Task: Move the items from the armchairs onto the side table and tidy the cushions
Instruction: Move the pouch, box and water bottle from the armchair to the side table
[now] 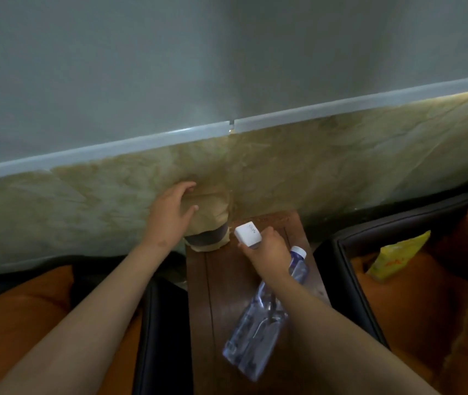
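A narrow brown wooden side table (218, 280) stands between two armchairs. At its far end sits a tan hat (212, 212) with a dark band, and my left hand (170, 215) is curved over its crown, gripping it. My right hand (267, 250) pinches a white charger block (248, 233) just above the table, to the right of the hat. A clear plastic water bottle (255, 332) with a white cap lies on its side on the table, partly hidden under my right forearm.
A yellow snack packet (392, 258) lies on the orange cushion (398, 309) of the right armchair, inside its dark frame (349, 269). Another orange cushion (22, 303) fills the left armchair. A marble-patterned wall panel (341, 155) rises directly behind the table.
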Available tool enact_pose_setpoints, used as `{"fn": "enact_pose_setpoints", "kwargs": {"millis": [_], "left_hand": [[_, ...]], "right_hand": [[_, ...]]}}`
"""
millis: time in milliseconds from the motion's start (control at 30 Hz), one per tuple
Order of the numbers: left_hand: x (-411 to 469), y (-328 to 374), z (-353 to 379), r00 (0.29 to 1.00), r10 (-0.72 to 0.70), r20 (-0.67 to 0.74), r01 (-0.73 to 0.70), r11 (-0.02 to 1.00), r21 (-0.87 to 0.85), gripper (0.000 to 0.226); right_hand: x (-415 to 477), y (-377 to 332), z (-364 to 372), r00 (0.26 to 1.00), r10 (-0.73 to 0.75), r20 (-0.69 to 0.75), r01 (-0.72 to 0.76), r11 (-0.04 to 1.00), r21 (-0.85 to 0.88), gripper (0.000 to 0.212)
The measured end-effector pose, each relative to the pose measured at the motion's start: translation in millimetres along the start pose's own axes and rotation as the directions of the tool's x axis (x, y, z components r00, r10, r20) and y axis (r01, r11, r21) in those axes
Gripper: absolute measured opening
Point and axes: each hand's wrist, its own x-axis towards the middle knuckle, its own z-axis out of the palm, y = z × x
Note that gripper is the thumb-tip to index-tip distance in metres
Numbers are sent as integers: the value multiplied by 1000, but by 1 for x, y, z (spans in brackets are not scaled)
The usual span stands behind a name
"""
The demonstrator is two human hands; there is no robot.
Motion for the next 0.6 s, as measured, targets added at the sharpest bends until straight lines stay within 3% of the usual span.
{"fn": "enact_pose_setpoints", "kwargs": {"millis": [200, 333, 600], "left_hand": [[-29, 7, 6, 984, -76, -158, 78, 997, 6, 50], [-46, 11, 16, 938, -205, -279, 196, 979, -61, 57], [-79, 0, 34, 913, -306, -269, 300, 952, -63, 65]], "right_hand": [[33, 9, 17, 996, 81, 21, -81, 997, 0, 63], [49, 6, 30, 992, 124, 30, -124, 992, 5, 67], [68, 9, 53, 981, 174, 85, -171, 985, -34, 74]]}}
